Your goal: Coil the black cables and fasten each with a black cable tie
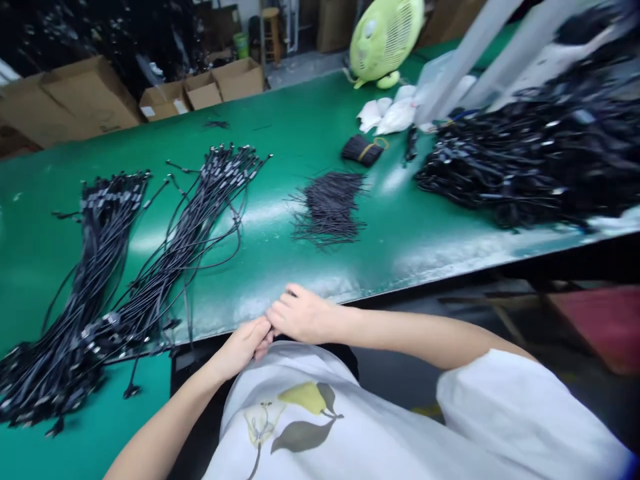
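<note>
My left hand [249, 340] and my right hand [303, 315] meet at the front edge of the green table [280, 260], just above my shirt. The fingers of both are curled and touch each other; whatever they hold, if anything, is hidden. Beyond them lies a loose pile of short thin black strips [333, 205]. To the left, two bundles of black cables with small connectors are laid out, one nearer [187, 243] and one farther left [100, 243]. A banded bundle of black strips [363, 151] rests behind the loose pile.
A large heap of black cables [530, 157] covers the table's right end. Crumpled white bags [395, 113] and a green fan [385, 41] stand at the back. Cardboard boxes [90, 100] are past the far edge. A red surface [603, 323] is low at right.
</note>
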`<state>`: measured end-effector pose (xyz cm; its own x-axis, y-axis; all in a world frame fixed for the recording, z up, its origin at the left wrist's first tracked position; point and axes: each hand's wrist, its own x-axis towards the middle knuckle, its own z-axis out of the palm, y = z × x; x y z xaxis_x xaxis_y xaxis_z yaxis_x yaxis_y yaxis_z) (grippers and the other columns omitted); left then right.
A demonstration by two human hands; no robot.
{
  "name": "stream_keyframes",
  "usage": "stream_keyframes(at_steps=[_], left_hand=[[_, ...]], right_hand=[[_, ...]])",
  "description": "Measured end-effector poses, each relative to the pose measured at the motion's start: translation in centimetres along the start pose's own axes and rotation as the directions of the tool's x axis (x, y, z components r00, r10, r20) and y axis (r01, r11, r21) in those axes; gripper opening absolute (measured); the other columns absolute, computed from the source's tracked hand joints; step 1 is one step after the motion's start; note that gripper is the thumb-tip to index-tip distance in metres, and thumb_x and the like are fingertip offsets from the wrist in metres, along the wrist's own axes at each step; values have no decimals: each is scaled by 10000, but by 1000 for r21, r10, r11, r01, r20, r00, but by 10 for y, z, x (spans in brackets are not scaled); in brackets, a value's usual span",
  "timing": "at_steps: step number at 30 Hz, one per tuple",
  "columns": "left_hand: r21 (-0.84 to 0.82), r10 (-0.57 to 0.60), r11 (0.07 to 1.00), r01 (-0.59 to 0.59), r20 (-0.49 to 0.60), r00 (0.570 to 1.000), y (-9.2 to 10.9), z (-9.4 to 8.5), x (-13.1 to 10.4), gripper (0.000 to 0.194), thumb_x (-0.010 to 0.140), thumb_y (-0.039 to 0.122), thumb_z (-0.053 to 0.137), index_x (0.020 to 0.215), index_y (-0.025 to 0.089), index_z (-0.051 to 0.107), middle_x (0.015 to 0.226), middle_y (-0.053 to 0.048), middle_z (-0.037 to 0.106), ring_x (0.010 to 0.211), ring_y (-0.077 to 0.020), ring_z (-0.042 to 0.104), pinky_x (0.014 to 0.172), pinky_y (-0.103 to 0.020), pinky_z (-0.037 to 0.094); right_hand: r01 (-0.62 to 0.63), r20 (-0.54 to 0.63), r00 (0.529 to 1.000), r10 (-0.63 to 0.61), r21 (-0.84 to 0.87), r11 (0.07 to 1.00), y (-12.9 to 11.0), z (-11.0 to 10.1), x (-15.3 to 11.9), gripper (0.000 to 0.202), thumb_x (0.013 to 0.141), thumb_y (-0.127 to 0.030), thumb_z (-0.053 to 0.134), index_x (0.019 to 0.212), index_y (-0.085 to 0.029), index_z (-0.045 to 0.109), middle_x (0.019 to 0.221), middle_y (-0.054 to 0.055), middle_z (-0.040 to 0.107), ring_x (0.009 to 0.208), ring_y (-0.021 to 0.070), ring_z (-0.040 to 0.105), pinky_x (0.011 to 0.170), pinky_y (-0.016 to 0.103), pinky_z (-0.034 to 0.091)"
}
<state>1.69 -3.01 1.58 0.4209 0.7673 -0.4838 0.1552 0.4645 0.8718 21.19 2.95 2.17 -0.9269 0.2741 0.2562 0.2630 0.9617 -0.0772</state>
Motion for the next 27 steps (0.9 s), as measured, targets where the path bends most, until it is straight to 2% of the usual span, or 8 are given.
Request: stream_keyframes(at_steps=[8, 11, 13, 15, 17, 19, 23, 27], left_hand=[[518, 154, 850, -98, -68, 986, 10, 9, 10, 249, 899, 399, 501, 732, 218, 534, 660, 5, 521, 600, -160, 441, 596, -264, 317], [511, 147, 855, -91, -70, 987, 5, 8, 14, 280, 883, 436, 524, 715, 218, 574, 668, -14, 558, 625, -176, 468, 607, -268, 332], [410, 106, 911, -48, -122, 987, -1, 5, 17, 332, 884, 492, 513, 735, 204, 584, 612, 0, 521, 576, -157, 437, 569, -257, 323], [234, 65, 972, -18, -193, 979, -5, 2, 19, 381, 879, 542, 507, 756, 187, 570, 548, 38, 425, 501, -120, 366, 515, -240, 289], [46, 49, 998, -38, -242, 969, -7, 2, 21, 399, 868, 562, 524, 777, 174, 550, 545, 64, 368, 465, -89, 318, 484, -227, 260], [-82, 53, 994, -77, -261, 964, -6, 5, 23, 393, 858, 549, 558, 785, 164, 541, 568, 67, 367, 461, -69, 313, 475, -217, 252], [-199, 52, 974, -107, -266, 963, 2, 14, 25, 389, 842, 523, 606, 785, 143, 548, 585, 63, 391, 459, -47, 335, 470, -202, 260], [-320, 48, 936, -147, -296, 954, 13, 23, 30, 412, 800, 530, 655, 775, 135, 542, 593, 61, 396, 449, -35, 327, 440, -187, 247]], right_hand=[[-182, 252, 957, 143, 140, 973, 3, 14, -18, 329, 1004, -325, 331, 897, -141, 581, 794, 64, 648, 689, 175, 586, 647, 314, 353], [-201, 255, 961, 105, 386, 900, 20, 7, -27, 310, 983, -401, 424, 946, -158, 612, 884, 49, 675, 795, 162, 610, 694, 285, 401], [-254, 130, 967, 219, 484, 837, 46, 0, -38, 275, 986, -380, 429, 1007, -189, 626, 969, 36, 674, 888, 145, 604, 742, 258, 420], [-497, -37, 829, 559, 410, 765, 83, -4, -52, 292, 1006, -328, 370, 1049, -197, 627, 1036, 61, 655, 960, 160, 581, 785, 267, 418], [-797, -156, 534, 831, 234, 557, 123, -3, -65, 302, 999, -293, 360, 1041, -164, 630, 1060, 117, 630, 968, 206, 560, 776, 302, 405], [-924, -173, 360, 917, 71, 377, 155, 4, -74, 276, 975, -261, 391, 1023, -130, 629, 1054, 158, 609, 933, 235, 548, 747, 319, 385], [-940, -201, 340, 919, -56, 335, 177, 12, -81, 271, 959, -207, 360, 988, -119, 615, 1006, 168, 594, 907, 244, 528, 761, 326, 368], [-906, -310, 348, 885, 132, 402, 139, 5, -70, 257, 970, -244, 363, 984, -142, 599, 980, 133, 612, 893, 224, 545, 790, 319, 387]])
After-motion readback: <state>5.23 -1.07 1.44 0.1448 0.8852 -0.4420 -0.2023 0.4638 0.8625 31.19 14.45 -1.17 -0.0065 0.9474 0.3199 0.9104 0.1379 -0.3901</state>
